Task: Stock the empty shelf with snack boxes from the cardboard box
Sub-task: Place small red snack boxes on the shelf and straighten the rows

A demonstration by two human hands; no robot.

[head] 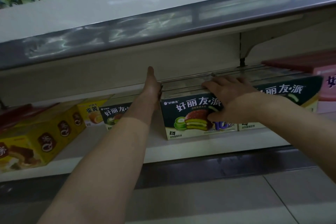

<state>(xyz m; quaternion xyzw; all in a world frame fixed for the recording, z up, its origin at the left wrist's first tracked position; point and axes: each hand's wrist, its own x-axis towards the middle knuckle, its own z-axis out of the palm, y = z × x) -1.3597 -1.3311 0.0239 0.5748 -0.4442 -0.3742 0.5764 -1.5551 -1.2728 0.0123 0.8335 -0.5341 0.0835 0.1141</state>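
A dark green snack box (189,120) with a matcha pie picture stands on the white shelf (181,148), front face toward me. My left hand (151,85) lies flat with straight fingers against the box's left side, reaching toward the shelf back. My right hand (230,96) grips the box's top front edge, fingers over the top and thumb on the front face. Another green box (283,92) of the same kind stands just right of it, and a third green box (116,114) sits to the left behind my left forearm. The cardboard box is out of view.
A yellow snack box (41,138) lies at the shelf's left, with a small yellow box (92,112) behind it. A pink box (327,89) stands at far right. The upper shelf's grey edge (163,25) hangs low overhead. Tiled floor (236,202) lies below.
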